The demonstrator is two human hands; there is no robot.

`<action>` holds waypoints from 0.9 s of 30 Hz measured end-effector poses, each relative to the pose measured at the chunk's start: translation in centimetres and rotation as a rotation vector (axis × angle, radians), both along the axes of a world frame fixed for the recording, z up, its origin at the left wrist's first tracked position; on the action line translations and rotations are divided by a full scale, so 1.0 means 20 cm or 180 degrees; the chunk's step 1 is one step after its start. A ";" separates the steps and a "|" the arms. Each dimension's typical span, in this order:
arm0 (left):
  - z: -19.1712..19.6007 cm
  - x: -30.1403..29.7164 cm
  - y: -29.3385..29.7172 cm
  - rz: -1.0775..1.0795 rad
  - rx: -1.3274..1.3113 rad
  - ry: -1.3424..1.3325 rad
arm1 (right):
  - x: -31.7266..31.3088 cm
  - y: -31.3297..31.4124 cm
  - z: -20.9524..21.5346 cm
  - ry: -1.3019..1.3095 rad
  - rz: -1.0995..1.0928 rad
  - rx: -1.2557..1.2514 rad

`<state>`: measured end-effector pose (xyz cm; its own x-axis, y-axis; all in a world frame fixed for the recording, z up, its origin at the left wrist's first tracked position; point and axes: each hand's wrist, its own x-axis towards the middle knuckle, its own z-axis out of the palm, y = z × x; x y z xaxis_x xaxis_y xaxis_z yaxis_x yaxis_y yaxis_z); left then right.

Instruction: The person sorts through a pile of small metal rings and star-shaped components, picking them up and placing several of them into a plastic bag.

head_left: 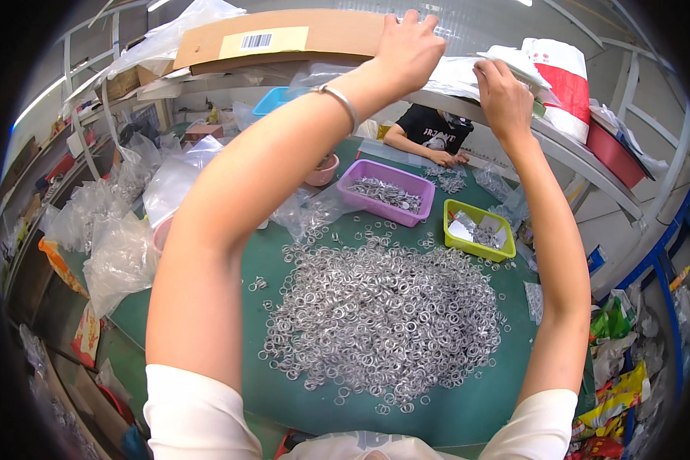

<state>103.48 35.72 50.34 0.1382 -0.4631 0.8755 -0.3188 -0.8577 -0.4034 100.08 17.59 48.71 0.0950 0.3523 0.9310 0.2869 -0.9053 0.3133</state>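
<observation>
Both my arms reach up to a high shelf across the table. My left hand (410, 52), a metal bangle on its wrist, is closed at the right end of a long cardboard box (345, 32); whatever its fingers hold is hidden. Beside a stack of white sheets (454, 78), my right hand (506, 98) is raised with thumb and fingers pinched together. What lies in that pinch is too small to make out. Below my arms, a wide heap of small silver metal rings (383, 314) covers the middle of the green table (284, 406).
A purple basin (422, 218) and a yellow-green basket (479, 249) hold metal pieces. Across the table a person in a black shirt (429, 126) handles small parts. Clear plastic bags (119, 261) crowd the left; a red-and-white sack (563, 80) stands on the shelf.
</observation>
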 end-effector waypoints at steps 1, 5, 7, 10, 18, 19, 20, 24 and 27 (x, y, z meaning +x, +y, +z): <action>0.02 0.05 -0.02 -0.0060 -0.0033 -0.0001 | 0.01 -0.01 -0.02 -0.0030 0.0032 0.0049; 0.08 0.21 -0.01 -0.0612 -0.0771 -0.0124 | -0.02 -0.01 -0.05 0.0840 -0.0364 -0.0271; 0.10 0.21 0.00 -0.0685 -0.1188 -0.0079 | 0.04 -0.02 -0.02 0.0898 -0.0564 -0.0298; 0.10 0.20 0.02 -0.0936 -0.1317 -0.0393 | 0.18 0.02 0.09 0.1113 -0.0611 -0.0284; 0.10 0.18 0.01 -0.1603 -0.1585 -0.0278 | 0.53 0.16 0.18 0.2121 -0.0889 -0.0134; 0.10 0.18 0.01 -0.1667 -0.1599 -0.0281 | 0.56 0.17 0.18 0.2226 -0.1077 -0.0174; 0.08 0.17 0.01 -0.1721 -0.1594 -0.0259 | 0.59 0.18 0.18 0.2318 -0.1126 -0.0180; 0.05 0.15 0.01 -0.1908 -0.1504 -0.0223 | 0.65 0.20 0.20 0.2472 -0.1240 -0.0174; 0.02 0.16 0.03 -0.2013 -0.1524 -0.0070 | 0.69 0.22 0.19 0.2100 -0.1376 -0.0369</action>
